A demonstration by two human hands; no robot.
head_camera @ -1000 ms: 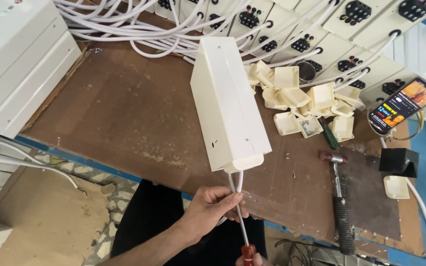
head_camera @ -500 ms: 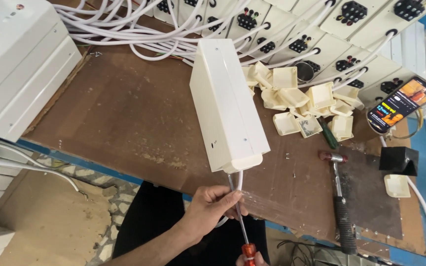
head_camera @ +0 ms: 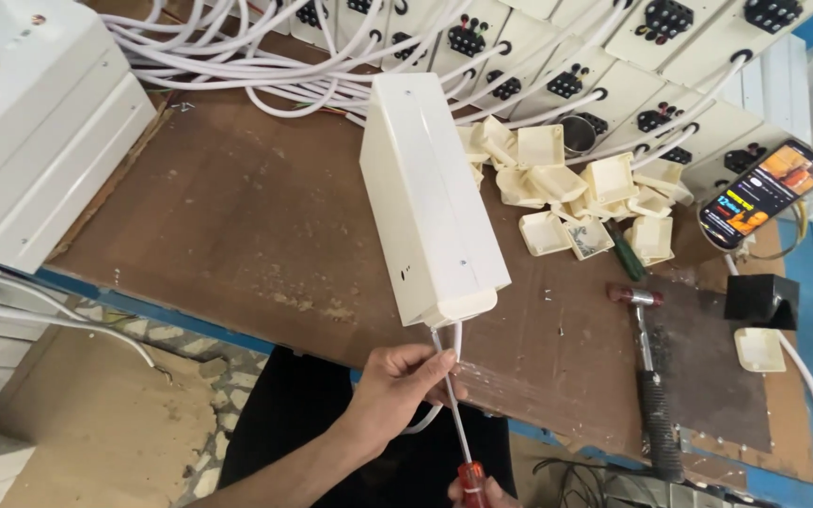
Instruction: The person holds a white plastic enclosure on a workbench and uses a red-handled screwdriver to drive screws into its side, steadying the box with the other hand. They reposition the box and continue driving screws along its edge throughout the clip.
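Change: almost none; box sits a touch lower in view, hands and tool in the same spots as half a second back.
Box: long cream plastic box [head_camera: 430, 202], tilted, near end jutting past the bench's front edge, far end over the bench.
Cable: white cable [head_camera: 452, 353] exits the box's near end, runs down through the left hand and loops below it.
Left hand: left hand [head_camera: 405, 381] just under the box end, fingers [head_camera: 425, 362] curled and pinched closed on the cable, also touching the screwdriver shaft.
Screwdriver: screwdriver [head_camera: 455, 423], thin metal shaft angled up into the box's near end, red handle at the bottom edge of view.
Right hand: right hand [head_camera: 484, 493] mostly cut off by the frame; fingertips wrapped on the red handle.
Bench: brown wooden workbench [head_camera: 237, 226] with blue front edge.
Nearby: pile of small cream plastic covers [head_camera: 566, 188] just right of the box; hammer [head_camera: 649, 376] lying further right; phone [head_camera: 766, 193] propped with lit screen; row of white socket boxes [head_camera: 632, 56] with white cables along the back; white cabinet [head_camera: 30, 122] at left.
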